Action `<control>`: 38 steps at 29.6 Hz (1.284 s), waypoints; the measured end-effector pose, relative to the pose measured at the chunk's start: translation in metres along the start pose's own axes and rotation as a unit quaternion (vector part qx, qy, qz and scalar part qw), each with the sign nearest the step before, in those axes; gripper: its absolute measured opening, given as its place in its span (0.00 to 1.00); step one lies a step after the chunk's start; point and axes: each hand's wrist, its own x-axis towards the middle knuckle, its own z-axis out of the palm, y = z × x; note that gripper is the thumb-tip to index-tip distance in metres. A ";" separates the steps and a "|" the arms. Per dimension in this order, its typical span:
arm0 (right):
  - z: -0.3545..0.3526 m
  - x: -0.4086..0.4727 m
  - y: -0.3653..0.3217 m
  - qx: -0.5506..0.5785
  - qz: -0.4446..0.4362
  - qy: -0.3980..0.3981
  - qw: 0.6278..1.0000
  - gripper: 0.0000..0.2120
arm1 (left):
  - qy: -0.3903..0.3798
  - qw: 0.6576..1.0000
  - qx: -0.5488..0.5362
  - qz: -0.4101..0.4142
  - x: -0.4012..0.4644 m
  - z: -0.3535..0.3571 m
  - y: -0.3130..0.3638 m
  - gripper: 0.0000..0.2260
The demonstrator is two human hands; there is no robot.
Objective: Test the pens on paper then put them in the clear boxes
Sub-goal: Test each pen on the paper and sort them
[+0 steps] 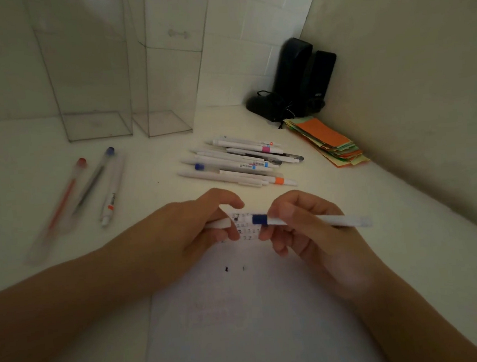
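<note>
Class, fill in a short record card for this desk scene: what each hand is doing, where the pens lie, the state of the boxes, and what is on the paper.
left hand: grips one end of the white pen with a blue band
right hand: grips the same pen at the band
white paper sheet: two small dark marks
pile of white pens: behind the hands
three separate pens: left
two tall clear plastic boxes: upright, no pens inside

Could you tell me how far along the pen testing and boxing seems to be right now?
Early. The paper has only a couple of small marks, and both clear boxes look empty. Both hands, left hand and right hand, hold a white pen with a blue band. A pile of pens and three pens on the left remain.
</note>
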 end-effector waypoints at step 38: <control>0.009 -0.001 0.000 -0.095 -0.005 -0.018 0.995 0.10 | -0.003 0.987 0.160 0.018 -0.002 0.008 0.004 0.16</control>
